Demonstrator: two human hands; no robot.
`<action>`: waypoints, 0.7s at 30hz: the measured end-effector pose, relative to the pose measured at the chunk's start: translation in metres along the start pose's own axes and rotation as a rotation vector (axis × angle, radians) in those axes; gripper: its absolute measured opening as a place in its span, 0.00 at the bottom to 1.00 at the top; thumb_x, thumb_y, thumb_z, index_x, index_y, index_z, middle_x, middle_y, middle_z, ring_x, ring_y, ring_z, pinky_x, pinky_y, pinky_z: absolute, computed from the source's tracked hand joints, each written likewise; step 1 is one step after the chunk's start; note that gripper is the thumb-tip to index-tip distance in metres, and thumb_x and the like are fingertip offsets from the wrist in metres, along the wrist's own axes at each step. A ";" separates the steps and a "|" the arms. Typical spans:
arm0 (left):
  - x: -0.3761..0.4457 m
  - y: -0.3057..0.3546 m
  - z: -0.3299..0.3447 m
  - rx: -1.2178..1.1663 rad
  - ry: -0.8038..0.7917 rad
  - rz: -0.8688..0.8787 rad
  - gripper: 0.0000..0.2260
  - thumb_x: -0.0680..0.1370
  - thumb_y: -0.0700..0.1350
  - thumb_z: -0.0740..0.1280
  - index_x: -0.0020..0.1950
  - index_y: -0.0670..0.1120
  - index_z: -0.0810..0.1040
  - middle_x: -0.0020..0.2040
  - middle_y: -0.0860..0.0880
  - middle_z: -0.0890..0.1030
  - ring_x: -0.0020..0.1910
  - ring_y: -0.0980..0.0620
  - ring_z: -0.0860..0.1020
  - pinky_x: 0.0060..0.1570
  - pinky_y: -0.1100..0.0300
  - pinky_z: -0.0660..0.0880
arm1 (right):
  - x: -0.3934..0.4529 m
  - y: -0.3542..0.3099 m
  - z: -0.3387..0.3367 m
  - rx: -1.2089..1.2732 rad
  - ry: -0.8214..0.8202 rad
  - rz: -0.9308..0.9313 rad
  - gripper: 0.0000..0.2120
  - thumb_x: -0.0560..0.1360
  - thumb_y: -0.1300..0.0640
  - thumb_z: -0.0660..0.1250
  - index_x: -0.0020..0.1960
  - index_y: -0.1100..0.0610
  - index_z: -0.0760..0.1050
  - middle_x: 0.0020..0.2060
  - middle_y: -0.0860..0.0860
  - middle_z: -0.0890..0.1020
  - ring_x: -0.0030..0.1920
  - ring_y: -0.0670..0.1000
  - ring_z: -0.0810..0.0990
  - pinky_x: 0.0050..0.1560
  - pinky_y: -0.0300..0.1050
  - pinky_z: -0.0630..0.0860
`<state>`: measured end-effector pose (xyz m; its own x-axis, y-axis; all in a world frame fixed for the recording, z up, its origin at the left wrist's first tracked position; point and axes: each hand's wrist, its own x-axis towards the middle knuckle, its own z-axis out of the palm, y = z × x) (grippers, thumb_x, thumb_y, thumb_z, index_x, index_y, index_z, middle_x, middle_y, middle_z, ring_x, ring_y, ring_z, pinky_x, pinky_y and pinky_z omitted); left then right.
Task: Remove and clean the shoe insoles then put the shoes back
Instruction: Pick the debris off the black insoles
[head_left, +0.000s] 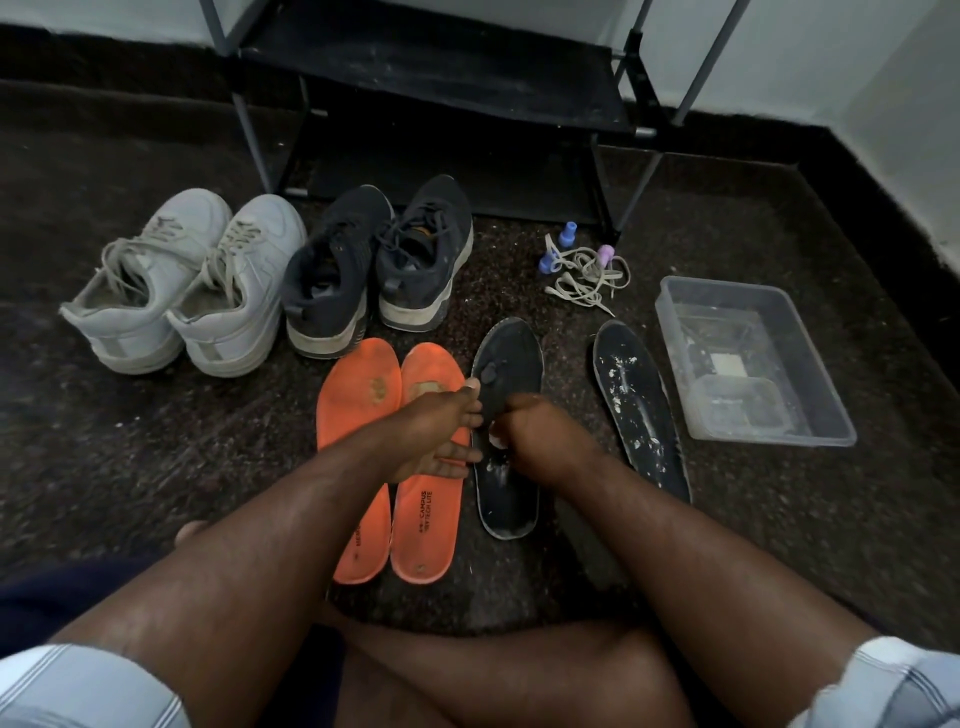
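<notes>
The step in hand looks like scrubbing the near dark insole (506, 415), which lies flat on the floor at centre frame. To do it well, the left hand (441, 436) should pin the insole's left edge so it cannot slide, while the right hand (530, 431) works in short strokes from heel toward toe, lifting the whitish smears near the lower middle without grinding them in.

The left hand lies with fingers straight and spread, its fingertips touching the insole's left edge, its palm over the orange insoles (395, 467) just beside. The right hand is curled over the middle of the insole and seems to pinch something small and white, perhaps a wipe or soap; what it is I cannot tell.

The second dark insole (639, 410), flecked white, waits at right of centre, beside the clear tub (831, 410). The dark shoes (379, 270) and white shoes (187, 291) stand in the upper left
</notes>
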<state>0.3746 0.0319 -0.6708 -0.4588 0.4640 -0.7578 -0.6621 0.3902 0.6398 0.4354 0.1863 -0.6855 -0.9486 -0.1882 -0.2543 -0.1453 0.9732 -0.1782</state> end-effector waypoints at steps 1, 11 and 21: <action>0.000 0.000 0.000 0.005 0.001 0.001 0.25 0.83 0.60 0.56 0.75 0.48 0.68 0.73 0.51 0.72 0.58 0.43 0.80 0.63 0.43 0.75 | 0.001 0.000 0.000 0.016 0.028 0.035 0.08 0.75 0.59 0.64 0.48 0.61 0.80 0.48 0.58 0.79 0.49 0.59 0.79 0.47 0.47 0.72; -0.001 0.000 0.002 0.024 -0.001 0.003 0.27 0.83 0.63 0.54 0.76 0.48 0.67 0.74 0.51 0.71 0.59 0.43 0.80 0.62 0.44 0.76 | 0.001 -0.006 0.002 0.035 0.050 0.064 0.08 0.73 0.58 0.66 0.49 0.60 0.80 0.47 0.58 0.79 0.47 0.59 0.80 0.46 0.49 0.75; -0.002 0.002 0.003 0.044 0.012 0.001 0.28 0.82 0.65 0.53 0.76 0.49 0.67 0.74 0.52 0.71 0.59 0.44 0.80 0.59 0.46 0.77 | -0.002 -0.020 0.001 0.021 0.043 0.106 0.09 0.75 0.55 0.65 0.47 0.60 0.80 0.45 0.59 0.83 0.45 0.61 0.82 0.39 0.47 0.73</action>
<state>0.3757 0.0341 -0.6678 -0.4672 0.4546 -0.7583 -0.6348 0.4245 0.6456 0.4408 0.1676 -0.6824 -0.9695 -0.0779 -0.2322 -0.0378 0.9843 -0.1722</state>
